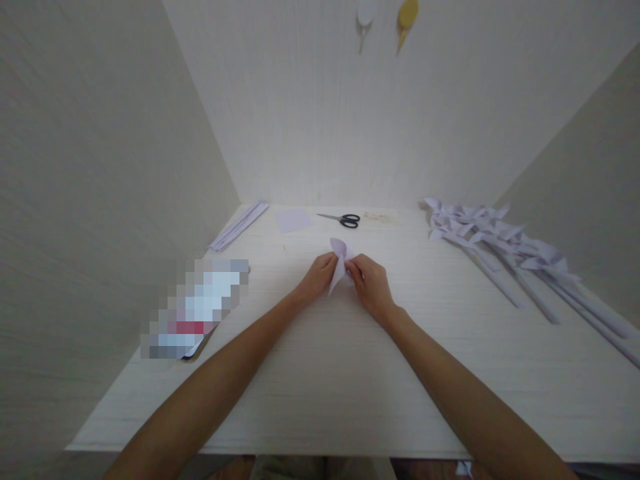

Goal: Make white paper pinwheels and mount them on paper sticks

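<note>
A small piece of pale lilac folded paper (340, 261) is held between both my hands near the middle of the white table (320, 373). My left hand (317, 277) pinches its left side with closed fingers. My right hand (370, 285) grips its right side, fingers curled. One rounded flap sticks up above my fingers and a pointed tip hangs down between my hands.
Black-handled scissors (343, 219) and a flat lilac paper square (293, 219) lie at the back. Rolled paper sticks (238, 227) rest at the back left. Several finished paper pinwheels (505, 247) are piled on the right. A blurred packet (197, 307) sits on the left. Walls enclose three sides.
</note>
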Demonstrator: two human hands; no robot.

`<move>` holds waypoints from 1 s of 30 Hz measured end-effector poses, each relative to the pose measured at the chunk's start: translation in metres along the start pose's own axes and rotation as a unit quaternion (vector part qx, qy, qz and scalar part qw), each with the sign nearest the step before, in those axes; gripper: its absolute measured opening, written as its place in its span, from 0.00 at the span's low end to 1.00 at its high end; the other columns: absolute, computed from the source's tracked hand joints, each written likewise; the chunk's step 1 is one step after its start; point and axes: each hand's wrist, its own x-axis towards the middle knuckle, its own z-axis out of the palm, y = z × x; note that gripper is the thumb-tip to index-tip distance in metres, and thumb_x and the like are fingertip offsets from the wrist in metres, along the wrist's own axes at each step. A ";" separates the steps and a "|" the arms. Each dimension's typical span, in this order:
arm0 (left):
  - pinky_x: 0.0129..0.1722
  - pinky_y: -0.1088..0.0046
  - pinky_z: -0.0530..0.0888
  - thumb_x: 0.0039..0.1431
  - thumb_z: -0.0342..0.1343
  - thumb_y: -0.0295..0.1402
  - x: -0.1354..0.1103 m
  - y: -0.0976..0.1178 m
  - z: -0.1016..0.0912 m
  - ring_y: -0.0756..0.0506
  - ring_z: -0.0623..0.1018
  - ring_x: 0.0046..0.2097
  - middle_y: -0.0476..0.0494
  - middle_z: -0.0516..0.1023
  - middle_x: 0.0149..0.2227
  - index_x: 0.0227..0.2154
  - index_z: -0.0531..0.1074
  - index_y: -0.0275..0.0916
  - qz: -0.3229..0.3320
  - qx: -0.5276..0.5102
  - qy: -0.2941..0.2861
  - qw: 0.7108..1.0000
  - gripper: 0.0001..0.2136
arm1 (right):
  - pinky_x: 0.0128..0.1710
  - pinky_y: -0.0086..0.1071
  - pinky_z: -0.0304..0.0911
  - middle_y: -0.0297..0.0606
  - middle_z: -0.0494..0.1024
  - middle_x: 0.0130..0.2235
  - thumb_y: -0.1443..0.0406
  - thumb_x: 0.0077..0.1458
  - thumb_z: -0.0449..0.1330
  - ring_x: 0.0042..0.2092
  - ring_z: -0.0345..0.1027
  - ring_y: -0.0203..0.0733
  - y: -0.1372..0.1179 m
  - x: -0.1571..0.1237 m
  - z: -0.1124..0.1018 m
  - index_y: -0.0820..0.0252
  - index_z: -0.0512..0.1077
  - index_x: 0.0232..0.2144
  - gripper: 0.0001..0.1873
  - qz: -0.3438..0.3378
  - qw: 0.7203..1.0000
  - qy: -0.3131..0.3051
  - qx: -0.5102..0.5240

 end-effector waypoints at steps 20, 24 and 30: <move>0.19 0.78 0.54 0.51 0.42 0.38 0.003 -0.002 0.001 0.55 0.57 0.20 0.54 0.56 0.17 0.17 0.57 0.36 -0.003 -0.003 0.003 1.000 0.13 | 0.22 0.26 0.52 0.32 0.67 0.22 0.68 0.48 0.49 0.22 0.56 0.32 0.002 0.001 0.000 0.60 0.64 0.26 0.05 0.016 0.997 0.011 0.075; 0.19 0.78 0.53 0.51 0.42 0.38 0.002 -0.001 0.000 0.55 0.57 0.20 0.54 0.56 0.17 0.17 0.56 0.36 -0.010 -0.010 0.008 1.000 0.13 | 0.22 0.26 0.52 0.32 0.66 0.21 0.67 0.49 0.49 0.22 0.56 0.32 0.001 0.002 -0.002 0.61 0.64 0.26 0.05 0.017 0.997 0.010 0.080; 0.19 0.78 0.53 0.50 0.42 0.40 0.004 -0.004 0.000 0.55 0.56 0.19 0.55 0.55 0.16 0.16 0.56 0.37 -0.024 -0.031 0.014 0.999 0.14 | 0.23 0.26 0.52 0.33 0.66 0.22 0.65 0.51 0.49 0.23 0.57 0.33 0.001 0.001 -0.004 0.60 0.64 0.25 0.07 0.033 0.996 0.015 0.078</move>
